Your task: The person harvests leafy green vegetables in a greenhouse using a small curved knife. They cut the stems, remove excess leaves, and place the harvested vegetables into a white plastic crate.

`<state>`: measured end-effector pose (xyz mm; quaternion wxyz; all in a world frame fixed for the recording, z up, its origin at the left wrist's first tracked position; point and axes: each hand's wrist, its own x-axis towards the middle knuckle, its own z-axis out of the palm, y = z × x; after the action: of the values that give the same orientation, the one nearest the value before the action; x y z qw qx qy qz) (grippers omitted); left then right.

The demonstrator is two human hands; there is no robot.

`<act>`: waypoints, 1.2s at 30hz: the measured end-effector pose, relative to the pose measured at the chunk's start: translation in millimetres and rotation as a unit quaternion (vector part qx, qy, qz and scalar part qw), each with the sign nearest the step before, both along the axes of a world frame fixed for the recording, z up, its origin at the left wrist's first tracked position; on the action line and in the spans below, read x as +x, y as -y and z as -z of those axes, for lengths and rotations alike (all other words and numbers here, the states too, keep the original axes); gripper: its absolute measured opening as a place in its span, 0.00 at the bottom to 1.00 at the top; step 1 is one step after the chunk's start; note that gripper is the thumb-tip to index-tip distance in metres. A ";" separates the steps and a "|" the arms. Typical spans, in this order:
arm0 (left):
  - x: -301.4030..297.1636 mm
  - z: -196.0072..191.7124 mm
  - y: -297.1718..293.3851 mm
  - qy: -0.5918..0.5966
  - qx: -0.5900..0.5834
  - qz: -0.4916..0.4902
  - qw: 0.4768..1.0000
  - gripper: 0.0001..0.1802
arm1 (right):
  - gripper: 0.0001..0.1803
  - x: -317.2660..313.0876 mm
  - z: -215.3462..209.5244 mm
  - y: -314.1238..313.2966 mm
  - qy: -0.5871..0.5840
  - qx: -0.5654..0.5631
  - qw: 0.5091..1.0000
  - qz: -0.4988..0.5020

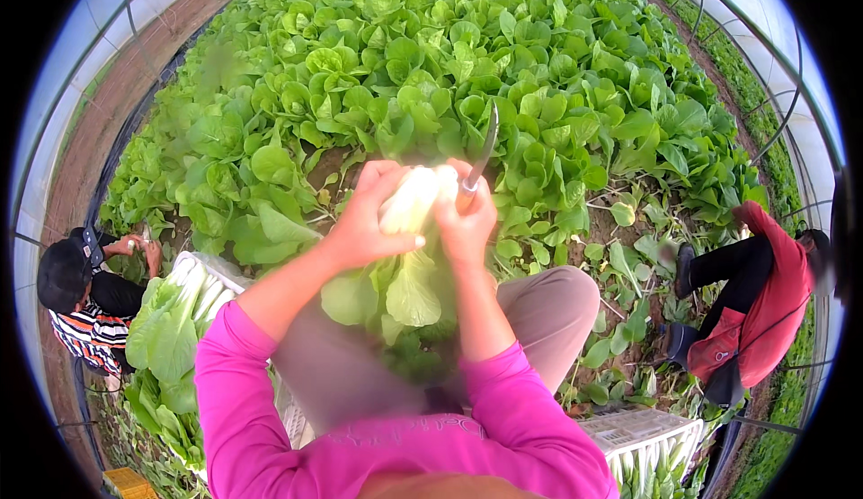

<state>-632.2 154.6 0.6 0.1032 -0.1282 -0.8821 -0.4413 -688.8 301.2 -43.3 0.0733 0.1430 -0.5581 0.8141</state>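
Observation:
A head of leafy greens (414, 290), pale at the stem end and green at the leaves, is held between my hands in front of my knees. My left hand (364, 216) is closed around its pale stalks, with the leaves hanging down. In my right hand (469, 222) is a knife (489, 144), gripped by its wooden handle. Its thin curved blade points up and away from me. The right fingers are also close against the stem end, which is washed out by glare, so I cannot tell whether they touch it.
Dense rows of leafy plants (431, 40) spread ahead. To the left, a crate holds cut greens (171, 328), near a crouching person in a striped top (90, 333). Another person in red (764, 301) crouches right. A white crate (643, 432) holding greens stands behind my right elbow.

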 end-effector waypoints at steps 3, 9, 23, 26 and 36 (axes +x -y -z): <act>-2.4 -7.5 2.0 0.001 -0.070 0.007 0.997 0.50 | 0.24 0.3 3.1 -1.3 0.018 -0.058 0.998 -0.035; -15.8 -5.4 -1.0 0.182 0.302 0.142 0.925 0.61 | 0.21 -12.3 -4.7 11.3 0.008 -0.068 0.997 -0.041; -16.0 -64.1 64.6 0.035 0.311 0.035 0.949 0.30 | 0.17 -88.3 40.3 47.5 0.149 0.063 0.981 -0.110; -17.8 -72.0 69.7 -0.016 -0.160 -0.170 0.972 0.34 | 0.21 -77.9 91.0 55.4 0.227 0.098 0.964 -0.097; -63.0 114.9 126.0 0.518 -0.492 0.037 0.699 0.42 | 0.22 -21.7 240.8 105.4 0.254 0.439 0.818 -0.272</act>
<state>-695.2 28.6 -114.3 -0.4644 0.0551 -0.8822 0.0558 -710.5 195.8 -284.0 -0.3660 0.0940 -0.7933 0.4773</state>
